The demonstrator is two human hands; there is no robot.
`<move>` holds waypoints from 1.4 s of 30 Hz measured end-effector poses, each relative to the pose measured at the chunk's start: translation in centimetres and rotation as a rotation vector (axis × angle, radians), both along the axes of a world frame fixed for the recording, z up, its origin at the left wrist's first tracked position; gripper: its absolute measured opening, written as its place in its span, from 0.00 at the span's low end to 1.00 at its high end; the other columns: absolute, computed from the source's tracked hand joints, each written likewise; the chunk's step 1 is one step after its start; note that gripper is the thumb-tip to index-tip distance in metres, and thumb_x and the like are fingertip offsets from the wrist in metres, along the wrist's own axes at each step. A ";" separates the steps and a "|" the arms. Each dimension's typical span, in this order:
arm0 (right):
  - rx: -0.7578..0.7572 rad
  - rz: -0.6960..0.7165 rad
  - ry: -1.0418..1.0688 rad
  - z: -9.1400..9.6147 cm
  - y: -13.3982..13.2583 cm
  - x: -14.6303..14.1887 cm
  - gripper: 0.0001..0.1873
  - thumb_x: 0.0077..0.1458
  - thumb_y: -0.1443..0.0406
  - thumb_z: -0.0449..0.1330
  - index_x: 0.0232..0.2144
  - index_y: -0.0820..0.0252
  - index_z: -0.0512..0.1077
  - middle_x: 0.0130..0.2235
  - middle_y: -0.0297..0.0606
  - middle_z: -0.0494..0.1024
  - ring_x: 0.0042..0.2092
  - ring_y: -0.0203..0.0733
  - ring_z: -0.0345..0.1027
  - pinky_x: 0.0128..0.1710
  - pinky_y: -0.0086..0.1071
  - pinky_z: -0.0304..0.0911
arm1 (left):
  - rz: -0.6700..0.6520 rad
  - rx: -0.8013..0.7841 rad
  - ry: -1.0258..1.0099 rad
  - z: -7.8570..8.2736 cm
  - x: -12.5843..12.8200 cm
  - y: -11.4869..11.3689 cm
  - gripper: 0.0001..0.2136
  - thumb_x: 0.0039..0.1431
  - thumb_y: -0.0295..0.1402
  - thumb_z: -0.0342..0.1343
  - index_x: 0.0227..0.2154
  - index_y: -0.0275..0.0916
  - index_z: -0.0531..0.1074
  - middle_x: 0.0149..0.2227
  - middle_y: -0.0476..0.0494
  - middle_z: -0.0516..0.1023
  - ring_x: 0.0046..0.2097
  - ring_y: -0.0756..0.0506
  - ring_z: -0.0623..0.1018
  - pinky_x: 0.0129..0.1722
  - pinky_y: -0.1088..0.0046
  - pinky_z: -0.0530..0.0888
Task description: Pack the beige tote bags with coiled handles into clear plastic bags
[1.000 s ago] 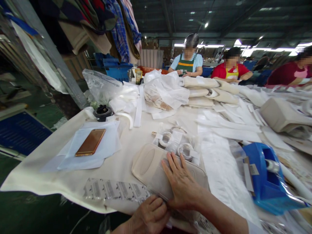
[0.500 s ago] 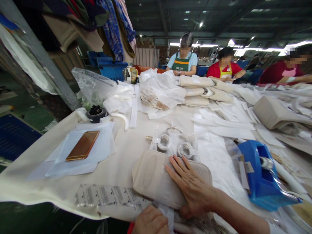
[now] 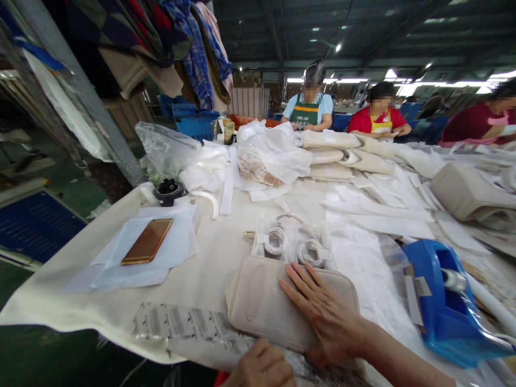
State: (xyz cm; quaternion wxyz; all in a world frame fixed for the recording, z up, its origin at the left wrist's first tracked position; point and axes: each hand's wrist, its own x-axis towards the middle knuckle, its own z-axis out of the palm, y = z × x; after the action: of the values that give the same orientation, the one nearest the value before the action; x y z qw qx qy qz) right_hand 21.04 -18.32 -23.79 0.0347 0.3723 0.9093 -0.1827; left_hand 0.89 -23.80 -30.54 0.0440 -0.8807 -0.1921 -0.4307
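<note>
A beige zip-style pouch (image 3: 262, 301) with rounded corners and an oval outline lies flat on the cloth-covered table. My right hand (image 3: 322, 312) rests on its right half, palm down and fingers spread. At the table's near edge my left hand (image 3: 264, 365) is curled closed on a clear plastic bag (image 3: 189, 325) printed with rows of dark text. That bag runs left from the fist and partly under the pouch; the fingertips are hidden. Just beyond the pouch lie two coiled, pale cords (image 3: 276, 240) in clear wrapping, one with a gold-coloured metal end.
A gold phone (image 3: 148, 242) lies on pale sheets at left, near a black tape roll (image 3: 169, 192). A blue tape dispenser (image 3: 439, 301) stands at right. White wrapping (image 3: 274, 153) and stacked beige pieces (image 3: 332, 141) line the back. Several co-workers sit beyond the table.
The view has shifted slightly, so things appear a little lower and to the right. My right hand stays flat on the pouch and my left stays closed at the edge.
</note>
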 end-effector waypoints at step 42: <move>0.307 -0.320 0.376 -3.3 1.0 -0.6 0.37 0.44 0.76 0.48 0.59 0.59 0.57 0.57 0.43 0.67 0.58 0.45 0.59 0.59 0.50 0.54 | 0.231 -0.708 0.293 5.7 -0.2 11.5 0.21 0.41 0.18 0.55 0.40 0.40 0.73 0.39 0.44 0.69 0.43 0.42 0.68 0.45 0.63 0.68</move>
State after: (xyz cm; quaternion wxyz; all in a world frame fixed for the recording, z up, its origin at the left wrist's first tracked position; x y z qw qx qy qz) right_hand 20.45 -17.36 -27.11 -0.2203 0.4716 0.8465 -0.1120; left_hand 0.71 -12.31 -24.80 -0.1870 -0.8661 -0.4182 -0.1999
